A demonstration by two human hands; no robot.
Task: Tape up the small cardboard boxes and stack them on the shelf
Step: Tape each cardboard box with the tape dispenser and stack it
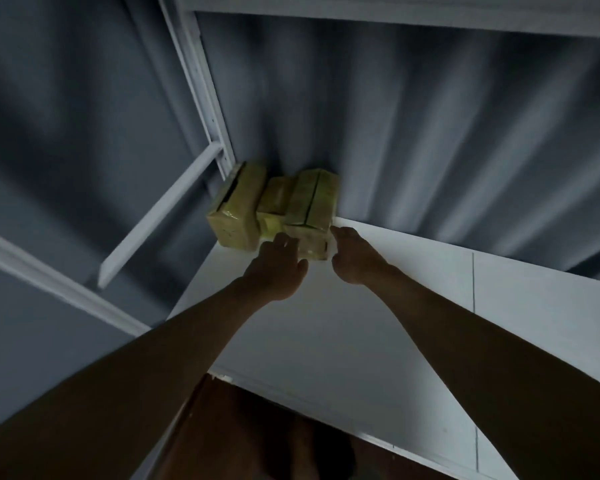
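Observation:
Several small taped cardboard boxes sit in the far left corner of the white shelf board [378, 323]. One box [234, 209] is on the left, a taller box [312, 199] is on the right, and a lower box [277, 195] lies between them. In front of the taller one is a small box [314, 247]. My left hand [278, 268] touches its left side and my right hand [355, 259] its right side. The fingers of both hands look fairly straight. The picture is dim and blurred.
A white metal shelf upright [205, 84] and a diagonal brace [160, 216] stand to the left of the boxes. A grey curtain [430, 133] hangs behind. Another white shelf board [395, 15] runs overhead. The board stretches away to the right of the boxes.

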